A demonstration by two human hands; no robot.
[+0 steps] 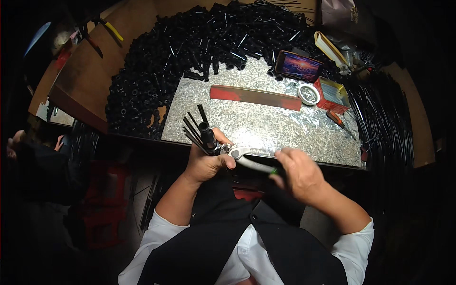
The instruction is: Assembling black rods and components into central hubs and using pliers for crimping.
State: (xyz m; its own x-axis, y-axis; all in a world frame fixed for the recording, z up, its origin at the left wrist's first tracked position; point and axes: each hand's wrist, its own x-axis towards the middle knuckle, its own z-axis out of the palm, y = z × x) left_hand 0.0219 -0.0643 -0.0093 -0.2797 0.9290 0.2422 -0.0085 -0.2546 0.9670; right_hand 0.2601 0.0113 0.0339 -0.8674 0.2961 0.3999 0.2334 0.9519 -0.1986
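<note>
Head view: left hand (205, 164) fisted round bundle of black rods (199, 130), rods fanning up-left over table edge (266, 159). Right hand (299, 173) closed on pliers (247, 156), nose at bundle base. Advice: keep bundle steady, squeeze square. Both forearms bent inward, wrists near chest. Black parts pile (190, 52) behind.

Dim room, galvanized metal worktop (266, 124)

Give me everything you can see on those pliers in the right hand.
The pliers look like bright metal with a pivot near the head and pale handles, one tipped green. They lie roughly level above the near edge of the metal-topped bench. The right hand holds the handles; the head meets the black rod bundle gripped in the left hand.
</note>
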